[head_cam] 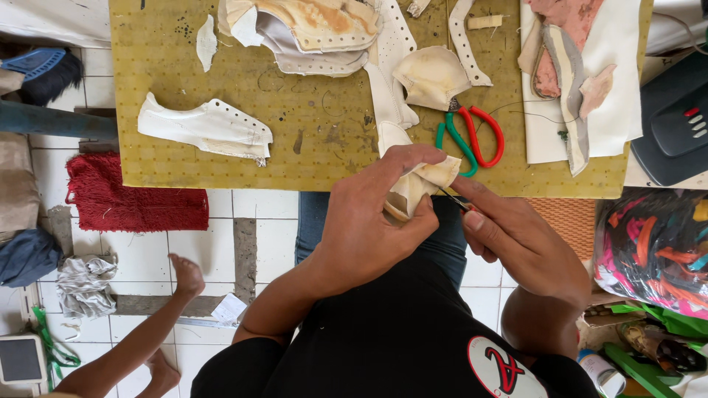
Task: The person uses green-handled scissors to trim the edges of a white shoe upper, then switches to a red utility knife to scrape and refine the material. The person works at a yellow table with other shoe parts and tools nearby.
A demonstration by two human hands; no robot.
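Observation:
My left hand (372, 214) grips a folded cream leather shoe piece (420, 183) just below the front edge of the yellow perforated board (169, 110). My right hand (509, 236) pinches a thin dark needle-like tool (453, 199) with its tip against that piece. Scissors with a green and a red handle (472, 136) lie on the board just above my hands. A white perforated shoe upper piece (210, 129) lies flat on the board to the left.
More cut leather pieces (317, 33) are piled at the board's far edge, with pink and white ones (582, 74) at the right. A red mat (133, 199) lies on the tiled floor. Another person's bare legs (147, 332) stretch below left. A colourful bag (653, 247) sits at right.

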